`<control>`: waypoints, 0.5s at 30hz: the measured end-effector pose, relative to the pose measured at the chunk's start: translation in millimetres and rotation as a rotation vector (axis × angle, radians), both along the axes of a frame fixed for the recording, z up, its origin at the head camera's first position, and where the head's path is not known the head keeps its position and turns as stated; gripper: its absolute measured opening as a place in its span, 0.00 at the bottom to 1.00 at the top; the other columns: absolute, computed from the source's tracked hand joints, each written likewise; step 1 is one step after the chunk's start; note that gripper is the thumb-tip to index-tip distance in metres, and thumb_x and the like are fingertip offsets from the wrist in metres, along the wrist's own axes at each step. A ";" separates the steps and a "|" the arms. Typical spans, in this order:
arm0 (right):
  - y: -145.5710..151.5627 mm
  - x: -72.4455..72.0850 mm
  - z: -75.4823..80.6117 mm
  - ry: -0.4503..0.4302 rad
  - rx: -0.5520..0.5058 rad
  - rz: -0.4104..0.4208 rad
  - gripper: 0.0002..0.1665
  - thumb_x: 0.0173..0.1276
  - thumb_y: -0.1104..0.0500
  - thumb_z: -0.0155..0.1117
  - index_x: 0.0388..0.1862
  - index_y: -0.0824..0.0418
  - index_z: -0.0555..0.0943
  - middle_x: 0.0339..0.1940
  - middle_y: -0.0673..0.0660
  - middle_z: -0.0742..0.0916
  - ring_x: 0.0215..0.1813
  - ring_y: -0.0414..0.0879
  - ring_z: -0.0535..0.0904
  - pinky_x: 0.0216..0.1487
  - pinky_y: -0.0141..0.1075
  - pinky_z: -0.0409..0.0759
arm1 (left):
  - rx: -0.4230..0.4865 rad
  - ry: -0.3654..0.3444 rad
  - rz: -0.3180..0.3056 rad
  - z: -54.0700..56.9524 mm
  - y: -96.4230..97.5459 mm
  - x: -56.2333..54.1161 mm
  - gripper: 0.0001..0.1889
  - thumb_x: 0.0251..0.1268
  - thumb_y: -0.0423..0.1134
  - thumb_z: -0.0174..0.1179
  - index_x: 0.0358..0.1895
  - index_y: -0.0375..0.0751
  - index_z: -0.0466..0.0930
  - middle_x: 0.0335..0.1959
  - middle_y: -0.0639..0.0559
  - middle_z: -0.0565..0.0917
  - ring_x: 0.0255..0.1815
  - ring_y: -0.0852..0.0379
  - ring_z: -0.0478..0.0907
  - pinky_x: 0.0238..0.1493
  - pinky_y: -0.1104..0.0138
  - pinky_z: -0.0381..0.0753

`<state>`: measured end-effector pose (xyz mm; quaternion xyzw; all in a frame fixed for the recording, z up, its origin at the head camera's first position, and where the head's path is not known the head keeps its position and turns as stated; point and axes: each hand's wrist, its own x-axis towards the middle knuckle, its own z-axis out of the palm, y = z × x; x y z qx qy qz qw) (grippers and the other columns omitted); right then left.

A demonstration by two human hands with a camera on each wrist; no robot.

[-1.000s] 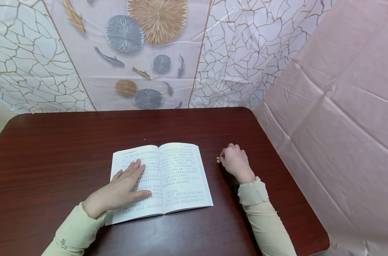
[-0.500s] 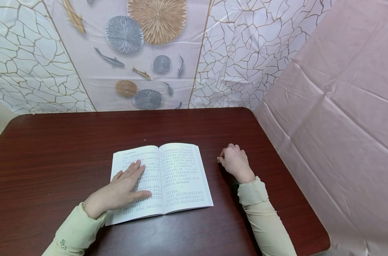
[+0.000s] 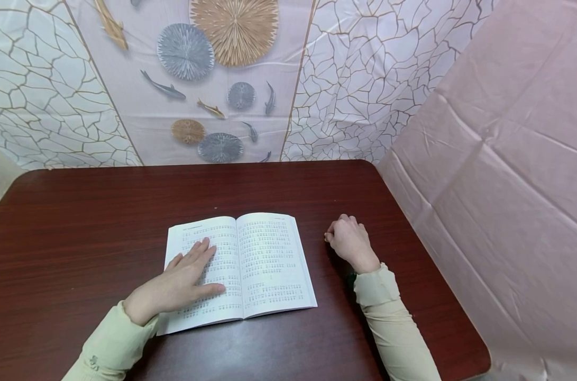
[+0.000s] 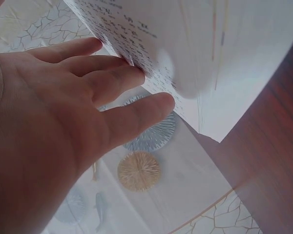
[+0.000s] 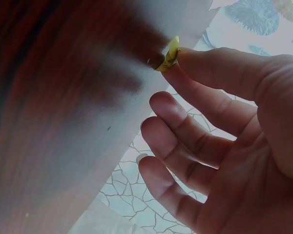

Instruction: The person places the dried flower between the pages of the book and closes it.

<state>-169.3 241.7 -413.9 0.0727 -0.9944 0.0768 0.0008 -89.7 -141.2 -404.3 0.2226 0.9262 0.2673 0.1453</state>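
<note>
An open book (image 3: 274, 264) with printed text lies on the dark red table. My left hand (image 3: 176, 288) rests on its left page, fingers stretched and thumb spread toward the fold. In the left wrist view the fingertips of my left hand (image 4: 83, 102) touch the page (image 4: 136, 44). To the right of the book, my right hand (image 3: 350, 241) is low over the table. Its thumb and index finger pinch a small shiny yellow piece (image 5: 170, 54), seen in the right wrist view; its exact kind is unclear. The other fingers are loosely bent. From the head view the yellow piece is almost entirely hidden.
The wooden table (image 3: 102, 206) has rounded corners. Behind it hangs a patterned cloth (image 3: 250, 116) with fish and round shapes. A pinkish cloth (image 3: 507, 159) hangs along the right side, close to the table's right edge.
The yellow piece showed beside my right thumb a second ago; now the fingers cover nearly all of it, after a slight finger shift. My left hand and the book have stayed put.
</note>
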 end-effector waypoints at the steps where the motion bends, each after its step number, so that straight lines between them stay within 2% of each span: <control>1: 0.2 0.3 0.0 -0.002 -0.002 0.000 0.07 0.65 0.60 0.66 0.31 0.60 0.88 0.36 0.58 0.81 0.45 0.58 0.74 0.46 0.54 0.74 | 0.000 0.000 0.000 0.0 0.0 0.1 0.47 0.63 0.59 0.61 0.74 0.28 0.54 0.77 0.34 0.49 0.77 0.37 0.44 0.68 0.35 0.45; 8: 0.5 1.3 0.5 -0.015 -0.012 -0.004 0.08 0.66 0.59 0.65 0.35 0.61 0.88 0.39 0.59 0.81 0.45 0.58 0.75 0.48 0.53 0.74 | 0.000 0.002 -0.004 -0.5 0.0 0.0 0.47 0.64 0.60 0.60 0.74 0.28 0.54 0.77 0.34 0.48 0.77 0.37 0.44 0.68 0.35 0.45; 15: 0.9 1.4 1.7 -0.013 -0.005 0.013 0.08 0.67 0.61 0.64 0.35 0.62 0.88 0.39 0.60 0.82 0.44 0.58 0.75 0.46 0.53 0.75 | -0.001 0.008 -0.007 -0.5 -0.2 0.6 0.47 0.64 0.60 0.60 0.73 0.28 0.54 0.77 0.34 0.48 0.77 0.37 0.44 0.68 0.35 0.45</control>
